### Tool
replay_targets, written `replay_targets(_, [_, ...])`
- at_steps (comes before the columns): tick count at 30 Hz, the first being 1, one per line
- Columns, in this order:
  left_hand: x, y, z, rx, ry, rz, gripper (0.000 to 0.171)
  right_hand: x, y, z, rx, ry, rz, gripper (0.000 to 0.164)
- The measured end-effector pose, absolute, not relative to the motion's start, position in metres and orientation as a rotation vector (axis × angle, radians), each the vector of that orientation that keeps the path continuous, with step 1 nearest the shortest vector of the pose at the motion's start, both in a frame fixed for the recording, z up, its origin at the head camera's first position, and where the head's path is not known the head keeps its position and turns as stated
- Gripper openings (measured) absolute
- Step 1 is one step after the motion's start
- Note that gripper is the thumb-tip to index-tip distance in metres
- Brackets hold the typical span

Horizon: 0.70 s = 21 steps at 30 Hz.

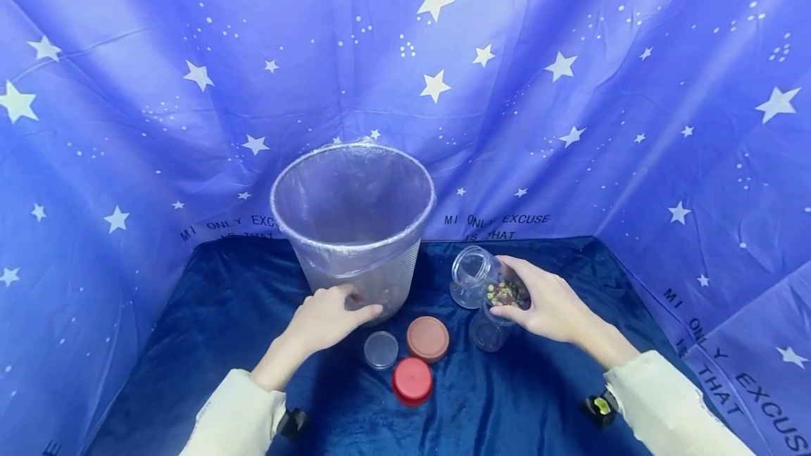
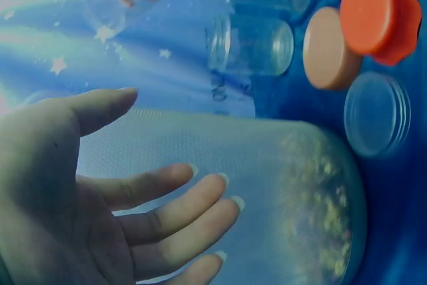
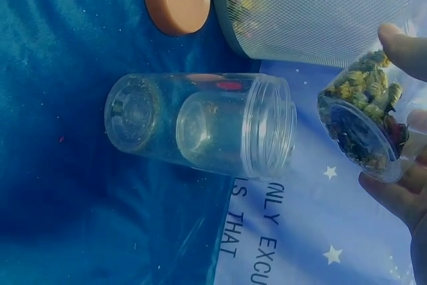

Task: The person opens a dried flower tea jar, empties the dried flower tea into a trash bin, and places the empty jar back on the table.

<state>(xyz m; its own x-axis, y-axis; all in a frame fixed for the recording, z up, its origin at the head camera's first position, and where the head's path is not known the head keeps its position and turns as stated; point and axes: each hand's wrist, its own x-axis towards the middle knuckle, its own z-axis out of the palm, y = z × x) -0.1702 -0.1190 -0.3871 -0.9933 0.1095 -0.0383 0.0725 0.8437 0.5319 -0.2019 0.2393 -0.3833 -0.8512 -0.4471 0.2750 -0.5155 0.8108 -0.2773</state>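
Observation:
My right hand grips a clear jar of dried yellowish and dark flowers. The jar is lifted and tilted, its mouth facing left towards the mesh bin. Two clear jars without lids stand below it on the cloth; the nearer jar partly covers the other in the right wrist view. My left hand, fingers loosely spread and holding nothing, is at the bin's near side; whether it touches the mesh I cannot tell. Dried flowers show through the bin's lower wall.
In front of the bin lie a clear lid, an orange-brown lid and a red lid. A clear plastic liner folds over the bin's rim. Dark blue cloth covers the table, with a starry curtain around it.

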Motion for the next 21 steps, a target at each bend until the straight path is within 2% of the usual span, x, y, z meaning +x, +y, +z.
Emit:
replay_targets(16, [-0.177,-0.171,-0.372,-0.012,2.923,0.815,0.037,-0.209,0.246,-0.379,0.691,-2.838,0.506,0.079])
replay_targets(21, [-0.183,-0.186,-0.377,-0.08,2.868,0.899,0.039,-0.21,0.249,-0.379,0.679,-2.841,0.505,0.08])
